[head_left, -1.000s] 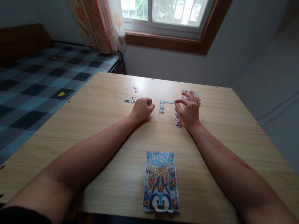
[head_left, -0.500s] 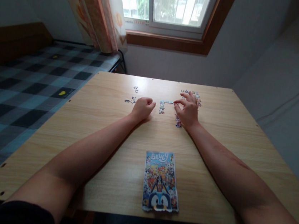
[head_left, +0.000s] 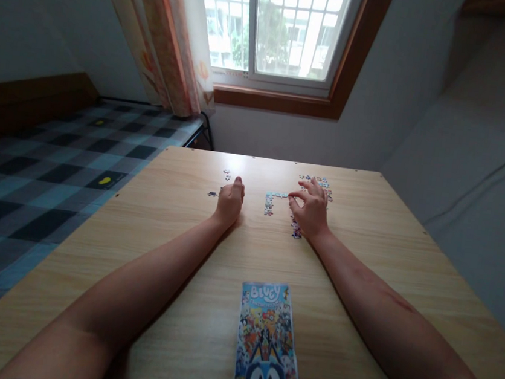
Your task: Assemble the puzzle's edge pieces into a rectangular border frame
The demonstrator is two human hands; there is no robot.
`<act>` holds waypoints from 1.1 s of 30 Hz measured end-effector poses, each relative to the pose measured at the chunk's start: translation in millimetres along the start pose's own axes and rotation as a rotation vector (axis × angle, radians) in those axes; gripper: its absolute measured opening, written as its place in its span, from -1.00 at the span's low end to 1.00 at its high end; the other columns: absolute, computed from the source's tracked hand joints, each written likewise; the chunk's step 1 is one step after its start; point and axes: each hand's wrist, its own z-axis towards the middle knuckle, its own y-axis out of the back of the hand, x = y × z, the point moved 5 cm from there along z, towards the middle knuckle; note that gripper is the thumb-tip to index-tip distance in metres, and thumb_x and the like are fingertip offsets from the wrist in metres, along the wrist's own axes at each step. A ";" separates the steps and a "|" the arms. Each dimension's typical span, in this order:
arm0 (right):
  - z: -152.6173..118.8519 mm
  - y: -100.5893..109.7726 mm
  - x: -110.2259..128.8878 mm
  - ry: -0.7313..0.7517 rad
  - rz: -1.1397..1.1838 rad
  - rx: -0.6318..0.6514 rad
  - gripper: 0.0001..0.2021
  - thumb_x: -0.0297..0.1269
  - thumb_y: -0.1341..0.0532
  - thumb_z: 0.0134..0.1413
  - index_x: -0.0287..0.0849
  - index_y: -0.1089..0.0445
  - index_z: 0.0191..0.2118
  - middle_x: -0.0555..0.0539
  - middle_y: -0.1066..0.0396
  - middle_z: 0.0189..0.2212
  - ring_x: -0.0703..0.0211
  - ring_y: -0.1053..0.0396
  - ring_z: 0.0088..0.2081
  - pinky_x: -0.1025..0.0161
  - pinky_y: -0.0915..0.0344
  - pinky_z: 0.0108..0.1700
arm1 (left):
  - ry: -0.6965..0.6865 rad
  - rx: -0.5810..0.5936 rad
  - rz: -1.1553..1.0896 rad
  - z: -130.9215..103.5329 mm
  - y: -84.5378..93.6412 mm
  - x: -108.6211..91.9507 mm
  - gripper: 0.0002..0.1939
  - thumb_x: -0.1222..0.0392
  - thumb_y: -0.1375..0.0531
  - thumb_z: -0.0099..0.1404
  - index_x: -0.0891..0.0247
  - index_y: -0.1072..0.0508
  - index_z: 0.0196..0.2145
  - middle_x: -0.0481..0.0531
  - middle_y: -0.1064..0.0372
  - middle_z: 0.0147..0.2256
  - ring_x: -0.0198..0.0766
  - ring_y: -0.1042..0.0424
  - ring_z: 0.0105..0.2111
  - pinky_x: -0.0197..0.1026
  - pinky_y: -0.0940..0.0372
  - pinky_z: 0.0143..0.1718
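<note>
My right hand [head_left: 310, 209] pinches thumb and forefinger on a jigsaw puzzle piece at the right end of a joined corner strip [head_left: 270, 203]; its other fingers fan out. Under and behind this hand lie more joined pieces: a colourful group [head_left: 321, 182] at the back and a darker group [head_left: 296, 228] in front, both partly covered. My left hand [head_left: 230, 201] rests closed in a fist on the table, thumb uppermost; whatever may be inside is hidden. Just left of it are a loose dark piece [head_left: 212, 194] and a few pieces [head_left: 226, 174] farther back.
A crumpled Bluey picture packet [head_left: 268, 343] lies near the front of the wooden table [head_left: 185, 303]. To the left stands a bed with a checked cover [head_left: 53, 179]. Beyond the table are a curtain [head_left: 173, 40] and a window [head_left: 292, 36].
My left fist has shifted left and turned thumb up, now covering some loose pieces. The right hand stays pinched at the strip's end. The camera view has tilted up.
</note>
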 end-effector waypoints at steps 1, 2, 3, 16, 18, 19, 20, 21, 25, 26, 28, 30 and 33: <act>-0.2 -0.2 -0.1 0.000 -0.003 0.000 -0.86 -0.26 -0.23 0.13 -0.05 -0.57 -0.31 -0.10 -0.43 0.08 -0.17 -0.10 0.31 -0.32 0.08 0.32 | -0.010 -0.009 -0.012 -1.3 0.5 -0.8 -0.35 -0.31 0.18 0.41 0.14 -0.03 -0.70 -0.13 0.09 -0.75 -0.36 0.03 -0.71 -0.21 0.08 -0.63; -0.3 -0.4 -0.1 0.001 -0.005 -0.001 -0.86 -0.26 -0.23 0.13 -0.05 -0.57 -0.31 -0.10 -0.43 0.08 -0.17 -0.11 0.30 -0.32 0.08 0.32 | -0.022 -0.020 -0.027 -2.2 1.3 -2.0 -0.34 -0.31 0.18 0.41 0.14 -0.03 -0.71 -0.12 0.09 -0.75 -0.36 0.02 -0.71 -0.21 0.07 -0.63; -0.5 -0.7 -0.1 0.002 -0.007 -0.001 -0.86 -0.26 -0.23 0.13 -0.05 -0.57 -0.31 -0.10 -0.43 0.08 -0.17 -0.11 0.30 -0.32 0.08 0.32 | -0.037 -0.032 -0.042 -2.4 2.8 -3.9 -0.33 -0.31 0.17 0.41 0.15 -0.04 -0.71 -0.12 0.08 -0.75 -0.36 0.02 -0.71 -0.22 0.07 -0.63; -3.9 -4.4 1.7 0.034 -0.009 -0.014 -0.83 -0.21 -0.21 0.16 -0.04 -0.56 -0.33 -0.11 -0.44 0.06 -0.18 -0.12 0.29 -0.32 0.05 0.30 | -0.150 -0.593 0.227 48.9 139.3 -2.0 -0.43 -0.10 0.19 0.48 0.16 -0.12 -0.65 -0.08 -0.06 -0.70 -0.30 -0.15 -0.64 -0.22 -0.07 -0.51; -5.0 -4.0 2.2 0.039 -0.011 -0.015 -0.83 -0.21 -0.21 0.16 -0.04 -0.56 -0.33 -0.11 -0.44 0.07 -0.18 -0.12 0.30 -0.31 0.03 0.30 | -0.113 -0.567 0.364 46.9 145.1 14.8 -0.46 -0.06 0.16 0.47 0.16 -0.15 -0.64 -0.06 -0.10 -0.68 -0.27 -0.18 -0.61 -0.20 -0.08 -0.48; -5.6 -3.7 2.5 0.040 -0.011 -0.018 -0.83 -0.21 -0.21 0.16 -0.05 -0.56 -0.32 -0.12 -0.44 0.07 -0.18 -0.13 0.29 -0.31 0.02 0.30 | -0.094 -0.540 0.409 46.4 144.3 21.7 -0.47 -0.05 0.17 0.46 0.16 -0.16 -0.63 -0.05 -0.13 -0.67 -0.26 -0.21 -0.60 -0.20 -0.09 -0.47; -6.2 -3.3 2.8 0.041 -0.011 -0.020 -0.83 -0.21 -0.21 0.16 -0.05 -0.57 -0.32 -0.12 -0.44 0.07 -0.18 -0.13 0.29 -0.31 0.01 0.29 | -0.075 -0.497 0.449 46.9 141.2 27.1 -0.48 -0.04 0.17 0.46 0.16 -0.18 -0.62 -0.03 -0.17 -0.66 -0.24 -0.24 -0.58 -0.20 -0.10 -0.45; -6.8 -2.9 3.3 0.043 -0.009 -0.025 -0.83 -0.21 -0.21 0.16 -0.05 -0.57 -0.32 -0.12 -0.44 0.07 -0.19 -0.14 0.29 -0.31 0.00 0.29 | -0.050 -0.434 0.488 48.5 136.4 31.4 -0.49 -0.03 0.17 0.45 0.16 -0.21 -0.61 -0.01 -0.23 -0.63 -0.21 -0.28 -0.55 -0.19 -0.12 -0.43; -8.2 -2.7 5.2 0.064 0.000 -0.034 -0.83 -0.20 -0.21 0.17 -0.04 -0.56 -0.32 -0.12 -0.45 0.05 -0.21 -0.15 0.28 -0.33 -0.02 0.27 | 0.077 -0.161 0.577 58.7 117.0 42.7 -0.55 -0.01 0.12 0.40 0.18 -0.40 -0.48 0.07 -0.45 -0.44 -0.14 -0.42 -0.36 -0.19 -0.21 -0.30; -8.4 -2.9 5.4 0.072 0.003 -0.035 -0.83 -0.20 -0.21 0.17 -0.04 -0.56 -0.32 -0.12 -0.45 0.05 -0.21 -0.15 0.28 -0.34 -0.03 0.27 | 0.111 -0.140 0.570 60.7 116.1 45.0 -0.56 -0.01 0.12 0.40 0.19 -0.43 -0.43 0.08 -0.47 -0.40 -0.14 -0.43 -0.33 -0.19 -0.22 -0.29; -8.9 -3.2 5.0 0.080 0.011 -0.041 -0.83 -0.20 -0.20 0.18 -0.03 -0.56 -0.32 -0.13 -0.45 0.04 -0.22 -0.14 0.29 -0.34 -0.04 0.26 | 0.172 -0.146 0.543 63.7 118.3 49.7 -0.55 0.00 0.13 0.40 0.20 -0.48 -0.34 0.09 -0.49 -0.36 -0.15 -0.44 -0.32 -0.20 -0.23 -0.29; -9.3 -3.5 4.1 0.080 0.017 -0.044 -0.83 -0.21 -0.20 0.18 -0.03 -0.55 -0.31 -0.13 -0.46 0.04 -0.22 -0.13 0.29 -0.34 -0.05 0.25 | 0.218 -0.156 0.540 66.2 121.6 54.0 -0.53 0.00 0.13 0.40 0.21 -0.51 -0.31 0.08 -0.51 -0.35 -0.16 -0.45 -0.33 -0.21 -0.23 -0.32; -9.9 -3.6 3.1 0.071 0.015 -0.041 -0.84 -0.21 -0.20 0.18 -0.02 -0.55 -0.31 -0.14 -0.45 0.05 -0.22 -0.13 0.30 -0.35 -0.05 0.25 | 0.269 -0.154 0.602 71.0 124.3 56.7 -0.55 -0.01 0.09 0.39 0.20 -0.55 -0.31 0.06 -0.53 -0.35 -0.15 -0.46 -0.35 -0.22 -0.20 -0.38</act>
